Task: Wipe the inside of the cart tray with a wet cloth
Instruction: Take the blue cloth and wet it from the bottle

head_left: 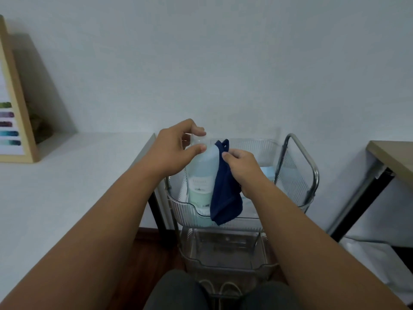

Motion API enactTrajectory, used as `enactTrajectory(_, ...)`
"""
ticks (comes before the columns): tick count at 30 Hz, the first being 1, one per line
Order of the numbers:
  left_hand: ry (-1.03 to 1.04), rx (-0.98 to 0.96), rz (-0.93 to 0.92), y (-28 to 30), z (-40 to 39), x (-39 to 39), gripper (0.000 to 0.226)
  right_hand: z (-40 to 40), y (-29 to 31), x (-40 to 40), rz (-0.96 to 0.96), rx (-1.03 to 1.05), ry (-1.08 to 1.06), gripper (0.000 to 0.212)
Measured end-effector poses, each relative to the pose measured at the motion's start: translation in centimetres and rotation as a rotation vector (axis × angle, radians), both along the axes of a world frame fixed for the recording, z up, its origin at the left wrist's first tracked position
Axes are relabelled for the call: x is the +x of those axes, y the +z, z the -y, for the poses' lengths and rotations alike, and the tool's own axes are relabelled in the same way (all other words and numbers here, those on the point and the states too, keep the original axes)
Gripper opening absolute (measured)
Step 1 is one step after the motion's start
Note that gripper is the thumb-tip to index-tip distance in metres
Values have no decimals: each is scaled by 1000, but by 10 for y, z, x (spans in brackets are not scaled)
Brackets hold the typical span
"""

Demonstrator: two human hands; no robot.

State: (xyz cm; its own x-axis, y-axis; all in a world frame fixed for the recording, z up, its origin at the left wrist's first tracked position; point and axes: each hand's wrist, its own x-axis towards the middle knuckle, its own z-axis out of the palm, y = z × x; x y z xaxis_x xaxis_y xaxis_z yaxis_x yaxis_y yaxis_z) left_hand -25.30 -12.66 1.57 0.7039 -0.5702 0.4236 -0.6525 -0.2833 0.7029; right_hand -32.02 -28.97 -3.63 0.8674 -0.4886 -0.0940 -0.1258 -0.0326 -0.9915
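A clear ribbed cart tray (288, 166) tops a small trolley straight ahead of me. Above its near left part stands or hangs a pale translucent bottle (201, 175) with a green label. My left hand (176, 148) pinches the bottle's clear cap between thumb and fingers. My right hand (241, 168) holds a dark blue cloth (225, 193) against the bottle's right side; the cloth hangs down over the tray's front rim. Something light blue (267, 171) lies in the tray behind my right hand, mostly hidden.
A lower clear tray (223, 249) sits beneath the top one, with chrome frame tubes (312, 166) at the right. A white table (67, 186) with a framed picture (13, 117) is on the left. A wooden desk (393, 157) stands at the right. My knees are below.
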Motion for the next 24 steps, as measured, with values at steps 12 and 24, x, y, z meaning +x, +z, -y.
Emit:
enactTrajectory(12,70,161,82,10,2,-2,25,-11,1,0,212,43,-159,11)
enactTrajectory(24,421,268,328,-1,35,-8,38,-39,-32,-12,171,140,-267,6)
